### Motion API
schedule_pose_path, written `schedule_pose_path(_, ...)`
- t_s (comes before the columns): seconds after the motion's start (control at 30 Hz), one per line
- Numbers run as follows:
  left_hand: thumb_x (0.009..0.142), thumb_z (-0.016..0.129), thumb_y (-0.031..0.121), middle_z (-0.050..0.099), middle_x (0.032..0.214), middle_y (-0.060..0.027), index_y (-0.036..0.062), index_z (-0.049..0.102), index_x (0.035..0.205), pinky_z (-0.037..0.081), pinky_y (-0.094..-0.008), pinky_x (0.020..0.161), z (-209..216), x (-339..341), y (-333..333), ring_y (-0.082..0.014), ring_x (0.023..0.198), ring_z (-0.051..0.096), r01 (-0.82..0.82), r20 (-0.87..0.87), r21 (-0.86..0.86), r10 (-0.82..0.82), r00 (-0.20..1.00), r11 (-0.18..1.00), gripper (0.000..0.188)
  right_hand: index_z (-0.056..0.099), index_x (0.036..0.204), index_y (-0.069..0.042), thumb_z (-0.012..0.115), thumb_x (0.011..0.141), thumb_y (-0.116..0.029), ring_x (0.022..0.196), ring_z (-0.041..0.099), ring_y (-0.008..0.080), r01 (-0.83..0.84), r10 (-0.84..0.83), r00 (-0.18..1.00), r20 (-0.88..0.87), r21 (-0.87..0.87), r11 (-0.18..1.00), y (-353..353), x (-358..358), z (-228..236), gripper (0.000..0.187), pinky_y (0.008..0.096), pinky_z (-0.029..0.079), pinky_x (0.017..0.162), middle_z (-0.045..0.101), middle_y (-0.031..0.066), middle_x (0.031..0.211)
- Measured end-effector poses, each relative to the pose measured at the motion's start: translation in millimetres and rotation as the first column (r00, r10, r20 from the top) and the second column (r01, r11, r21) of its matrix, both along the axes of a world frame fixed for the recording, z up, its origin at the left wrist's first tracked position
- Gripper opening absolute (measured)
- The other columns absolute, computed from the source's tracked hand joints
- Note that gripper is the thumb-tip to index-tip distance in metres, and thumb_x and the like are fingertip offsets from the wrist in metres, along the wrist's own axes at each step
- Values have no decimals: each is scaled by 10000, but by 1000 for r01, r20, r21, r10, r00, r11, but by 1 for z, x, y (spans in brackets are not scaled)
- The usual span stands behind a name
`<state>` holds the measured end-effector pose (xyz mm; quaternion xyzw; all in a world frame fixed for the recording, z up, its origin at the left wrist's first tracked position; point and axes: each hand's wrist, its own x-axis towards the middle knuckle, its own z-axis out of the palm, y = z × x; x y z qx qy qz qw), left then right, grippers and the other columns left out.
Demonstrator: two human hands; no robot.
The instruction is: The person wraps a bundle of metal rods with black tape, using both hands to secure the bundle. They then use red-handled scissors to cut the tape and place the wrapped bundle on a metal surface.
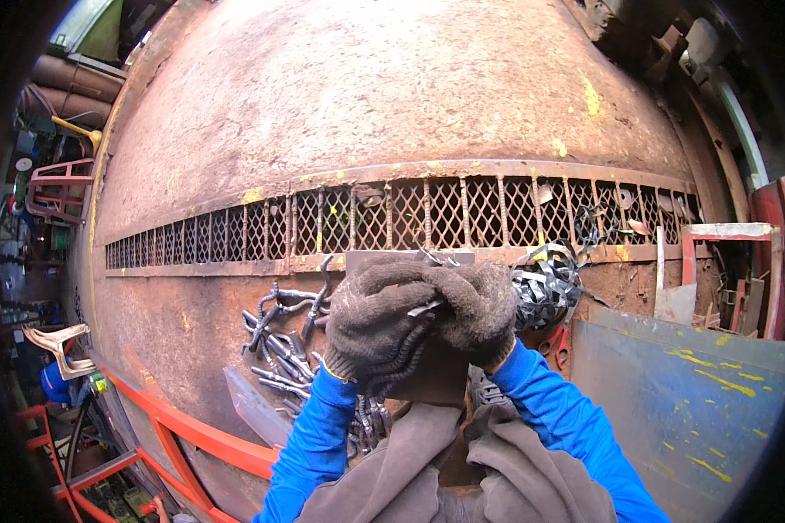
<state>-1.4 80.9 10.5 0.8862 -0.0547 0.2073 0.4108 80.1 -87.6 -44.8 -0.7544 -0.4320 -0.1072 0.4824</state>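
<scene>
brown floor (392,96) spreads wide past the grate edge (462,169), beyond gloved hands (366,318) (484,305).

A workshop is suggested by metal grating (428,213) beyond the left grip (377,318) and orange framing (218,442) to its left.

Okay so there's a small silvery piece (423,309) held on the near side of the floor grate (427,213), mostly covered up, so can't really tell its full shape. Then a messy heap of bent, ridged grey pieces (283,356), also nearside of that grate, left of its middle.
</scene>
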Motion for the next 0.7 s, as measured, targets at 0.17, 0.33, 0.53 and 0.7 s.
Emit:
schedule_pose_path(0.17,718,831,120,697,1030,-144,99,711,1034,559,-445,825,-4,-7,-6,-357,949,691,-54,-72,-75,49,996,996,338,712,1171,-141,809,676,-192,788,639,328,65,-65,998,20,-30,997,3,-2,4,507,461,495,713,697,99,935)
schedule_pose_path(0.33,721,818,96,679,1023,-147,102,684,1041,548,-435,791,-1,-6,-7,-349,909,681,-58,-88,-51,53,995,997,347,730,1165,-131,780,707,-210,867,653,326,87,-83,996,41,-124,988,9,4,23,468,453,519,773,709,113,1064)
schedule_pose_path(0.53,715,812,63,688,1019,-144,104,691,1028,549,-417,801,-2,-7,-2,-341,914,685,-49,-103,-122,37,994,991,338,713,1052,-78,717,682,-190,855,674,336,2,12,993,119,-120,993,6,14,30,386,456,547,722,686,119,1066)
schedule_pose_path(0.7,735,789,28,704,988,-133,90,701,1009,551,-390,806,-14,-9,7,-308,915,695,-28,-102,-192,8,995,981,295,703,982,-88,719,691,-201,896,672,327,-54,81,985,151,-172,984,3,25,28,312,446,548,767,685,100,1029)
